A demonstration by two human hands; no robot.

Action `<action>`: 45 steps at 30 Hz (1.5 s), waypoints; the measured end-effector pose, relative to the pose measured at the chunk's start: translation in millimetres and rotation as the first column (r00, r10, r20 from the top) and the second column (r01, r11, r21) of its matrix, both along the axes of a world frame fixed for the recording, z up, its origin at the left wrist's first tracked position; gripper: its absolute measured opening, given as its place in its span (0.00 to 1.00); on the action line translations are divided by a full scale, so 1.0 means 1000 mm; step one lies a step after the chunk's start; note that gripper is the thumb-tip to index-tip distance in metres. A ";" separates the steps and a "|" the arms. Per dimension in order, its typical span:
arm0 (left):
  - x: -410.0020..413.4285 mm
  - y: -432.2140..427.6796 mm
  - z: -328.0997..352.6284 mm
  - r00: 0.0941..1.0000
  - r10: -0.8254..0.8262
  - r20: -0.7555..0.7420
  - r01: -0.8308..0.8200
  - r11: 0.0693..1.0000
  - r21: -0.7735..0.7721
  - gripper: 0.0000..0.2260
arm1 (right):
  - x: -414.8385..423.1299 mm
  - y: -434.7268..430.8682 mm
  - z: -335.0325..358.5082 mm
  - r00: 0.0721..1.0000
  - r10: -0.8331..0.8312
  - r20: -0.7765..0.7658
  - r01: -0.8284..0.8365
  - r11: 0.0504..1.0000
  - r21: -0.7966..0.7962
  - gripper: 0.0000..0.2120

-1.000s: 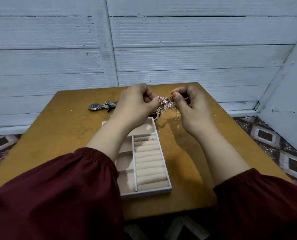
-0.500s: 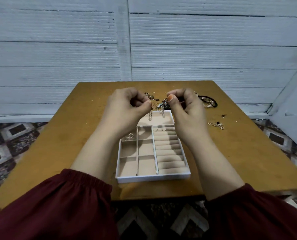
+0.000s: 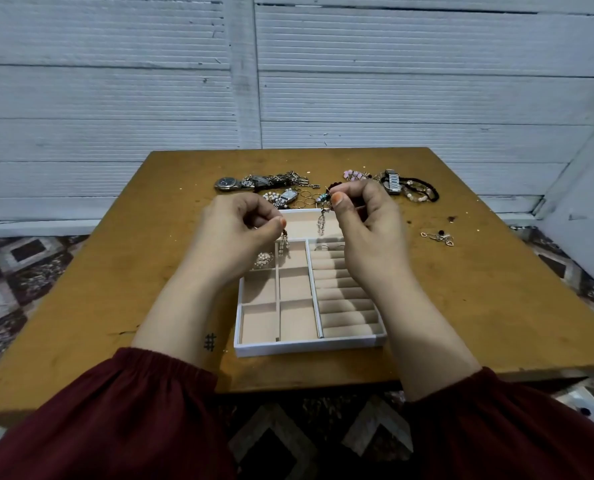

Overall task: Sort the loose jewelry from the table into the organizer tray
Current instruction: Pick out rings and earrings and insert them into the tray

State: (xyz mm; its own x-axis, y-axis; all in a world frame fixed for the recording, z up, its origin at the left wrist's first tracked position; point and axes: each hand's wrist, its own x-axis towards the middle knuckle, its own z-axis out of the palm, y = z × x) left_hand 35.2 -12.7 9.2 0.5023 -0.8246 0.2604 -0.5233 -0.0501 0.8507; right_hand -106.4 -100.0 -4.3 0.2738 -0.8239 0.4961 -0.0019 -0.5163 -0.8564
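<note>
both hands are up over the far end of the organizer tray (image 3: pixel 309 348), each pinching something small and dangly. the left hand (image 3: pixel 233 233) has thumb and forefinger closed on a little drop earring (image 3: pixel 283 242) that hangs above the upper left compartments, just beside a pearly cluster (image 3: pixel 263 259) already lying in one. the right hand (image 3: pixel 364 216) is pinched shut the same way on a second earring (image 3: pixel 323 211), its strands trailing down over the wide top compartment. they look like a matching pair to me, though they're too small to be sure from here.

the rest of the loose jewelry is at the far side of the table (image 3: pixel 496 306): a round watch (image 3: pixel 227 183) beside a heap of chains (image 3: pixel 281 180), thin rings (image 3: pixel 306 197), a dark beaded bracelet (image 3: pixel 423 192), and a small heart piece (image 3: pixel 439 237) off to the right.

to do this bit well, i'd lower each earring until the strands touch the lining before letting go, so they fold down neatly rather than tangle. keeping both in one compartment makes sense, clear of the pearls and away from the ring rolls (image 3: pixel 344 292).
</note>
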 end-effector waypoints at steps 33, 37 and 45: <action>0.003 -0.030 -0.030 0.826 -0.002 0.564 -0.167 0.954 0.248 0.04 | -0.002 0.005 -0.003 0.997 0.029 -0.075 -0.027 0.999 0.030 0.09; 0.003 -0.028 -0.031 0.840 0.028 0.541 -0.158 0.968 0.196 0.07 | -0.002 0.005 -0.001 0.997 0.032 -0.074 -0.029 0.999 0.036 0.09; 0.007 -0.019 -0.023 0.959 0.154 0.238 -0.156 0.988 -0.012 0.05 | -0.002 0.007 0.003 0.996 0.037 -0.081 -0.034 0.999 0.038 0.05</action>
State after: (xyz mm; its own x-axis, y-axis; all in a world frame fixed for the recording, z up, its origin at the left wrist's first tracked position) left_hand 42.1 -31.7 -13.3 0.5483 -0.7436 0.3826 -0.6957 -0.1517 0.7021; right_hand -108.4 -93.0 -0.8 0.3416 -0.8304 0.4402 -0.0551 -0.4852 -0.8726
